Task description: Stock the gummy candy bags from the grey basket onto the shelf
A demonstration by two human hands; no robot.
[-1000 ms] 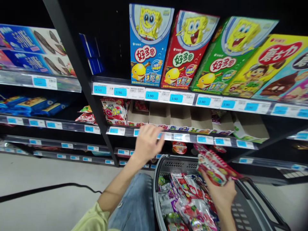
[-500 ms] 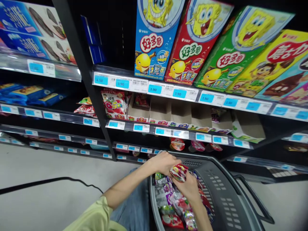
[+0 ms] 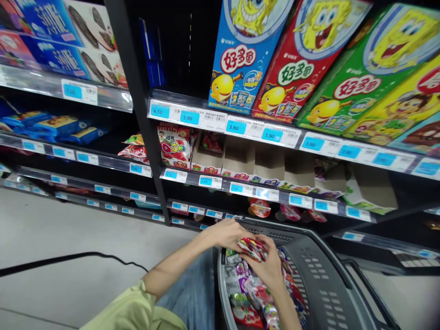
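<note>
Over the grey shopping basket (image 3: 314, 256), my left hand (image 3: 225, 234) and my right hand (image 3: 267, 266) meet around a red candy bag (image 3: 252, 248). My right hand is closed on it from the right side, thumb and fingers around its edge. The fingers of my left hand are bent against the bag's left end; their tips are partly hidden. Beneath my hands, several shiny candy bags (image 3: 263, 293) in red, purple, green and silver lie in the basket.
Ahead is a shelf with a row of cardboard trays (image 3: 239, 160) and a red-white candy bag (image 3: 174, 146) at its left. Tall snack boxes (image 3: 237, 59) stand on the shelf above. A black cable (image 3: 68, 257) crosses the left side over the floor (image 3: 85, 288).
The view has shifted, so the shelves sit farther right. My two hands still hold the red candy bag above the basket, and the bag has turned slightly between them.
</note>
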